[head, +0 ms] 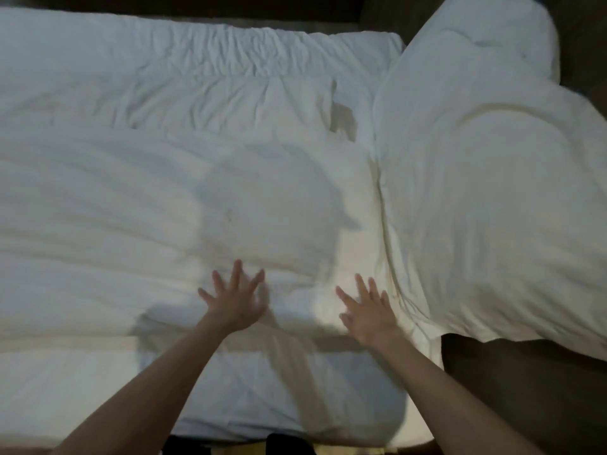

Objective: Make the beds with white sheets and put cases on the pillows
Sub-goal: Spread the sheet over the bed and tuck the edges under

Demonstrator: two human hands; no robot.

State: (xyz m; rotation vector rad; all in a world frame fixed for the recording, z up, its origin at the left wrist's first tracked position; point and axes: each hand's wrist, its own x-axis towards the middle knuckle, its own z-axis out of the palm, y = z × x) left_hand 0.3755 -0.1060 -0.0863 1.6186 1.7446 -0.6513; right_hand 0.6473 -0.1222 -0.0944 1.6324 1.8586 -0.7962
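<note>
Looking down from the person's head onto one bed, whose mattress is covered by a white sheet that shows bare along the near edge. One white quilt lies across the middle of the bed, creased in long ripples, with its near hem a little back from the near edge. Both bare hands lie on that quilt close to its near hem, towards the bed's right end. The left hand is open wide, fingers fanned and pressed flat on the cloth. The right hand is just beside it, also open and flat, fingers straight and holding nothing; both are slightly blurred. Judging by the flat palms, the person is smoothing wrinkles out of the quilt rather than lifting it. One bulky heap of white bedding sits at the right end of the bed and hangs over that edge above the dark floor; whether it is a folded quilt or a pillow cannot be told. Count: two hands, one bed, one spread quilt, one heap. No loose pillowcase is visible.
</note>
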